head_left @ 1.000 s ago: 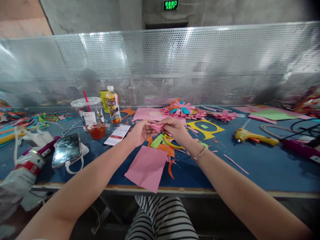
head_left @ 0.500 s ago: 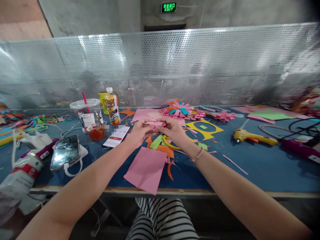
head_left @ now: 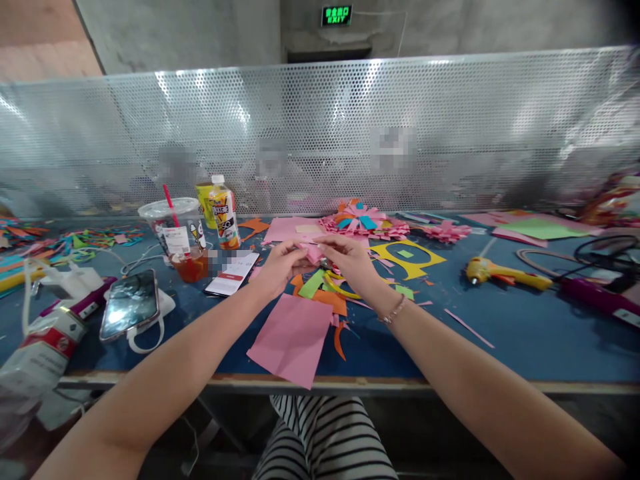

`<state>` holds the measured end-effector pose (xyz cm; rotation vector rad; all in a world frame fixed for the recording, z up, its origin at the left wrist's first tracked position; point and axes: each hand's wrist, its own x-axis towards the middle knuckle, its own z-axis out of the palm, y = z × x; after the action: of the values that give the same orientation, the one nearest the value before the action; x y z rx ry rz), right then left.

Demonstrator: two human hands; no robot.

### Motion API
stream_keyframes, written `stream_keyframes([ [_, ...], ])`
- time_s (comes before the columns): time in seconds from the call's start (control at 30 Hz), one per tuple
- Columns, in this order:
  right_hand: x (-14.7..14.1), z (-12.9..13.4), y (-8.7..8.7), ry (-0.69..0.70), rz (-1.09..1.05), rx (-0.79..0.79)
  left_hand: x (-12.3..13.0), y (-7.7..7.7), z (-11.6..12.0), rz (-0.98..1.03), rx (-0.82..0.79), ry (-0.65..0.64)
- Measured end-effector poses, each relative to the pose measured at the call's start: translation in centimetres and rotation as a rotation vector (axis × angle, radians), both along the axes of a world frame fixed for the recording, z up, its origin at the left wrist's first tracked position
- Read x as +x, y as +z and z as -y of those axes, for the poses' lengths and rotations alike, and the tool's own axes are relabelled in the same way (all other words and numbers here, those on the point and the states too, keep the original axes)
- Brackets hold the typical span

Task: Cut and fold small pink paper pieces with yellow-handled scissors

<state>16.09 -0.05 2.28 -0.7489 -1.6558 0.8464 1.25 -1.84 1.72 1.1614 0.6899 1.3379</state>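
Both hands, left hand (head_left: 281, 265) and right hand (head_left: 350, 261), pinch a small pink paper (head_left: 313, 253) above the desk's (head_left: 400, 347) middle. A pink sheet (head_left: 293, 340) overhangs the front edge; open surface lies toward the front-right corner.

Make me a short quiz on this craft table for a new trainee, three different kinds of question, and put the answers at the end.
1. What colour is the paper held between the left hand and right hand?
a) yellow
b) pink
c) green

2. True or false: the glue gun lies to the right of the yellow cut-out sheet.

3. Fill in the blank: the red straw stands in the ____.

Key: 1 b; 2 true; 3 clear plastic cup.
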Motion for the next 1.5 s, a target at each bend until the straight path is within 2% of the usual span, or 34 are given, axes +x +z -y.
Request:
stream_keyframes([
  [0.23,-0.1,-0.4,-0.3,0.015,0.003,0.011,0.1,0.0,0.0,-0.022,-0.017,0.031],
  [0.77,0.0,-0.6,-0.3,-0.018,0.142,0.181,0.1,0.0,-0.1,-0.096,0.029,0.054],
  [1.13,0.1,-0.5,-0.2,-0.017,0.155,0.197,0.2,-0.1,0.0,-0.102,0.042,0.065],
  [1.33,0.0,-1.0,-0.6,-0.004,0.098,0.150,0.1,-0.3,-0.2,-0.121,0.028,0.066],
  [1.5,-0.2,-1.0,-0.8,0.042,-0.041,-0.055,0.1,-0.4,-0.3,-0.131,0.041,0.078],
])
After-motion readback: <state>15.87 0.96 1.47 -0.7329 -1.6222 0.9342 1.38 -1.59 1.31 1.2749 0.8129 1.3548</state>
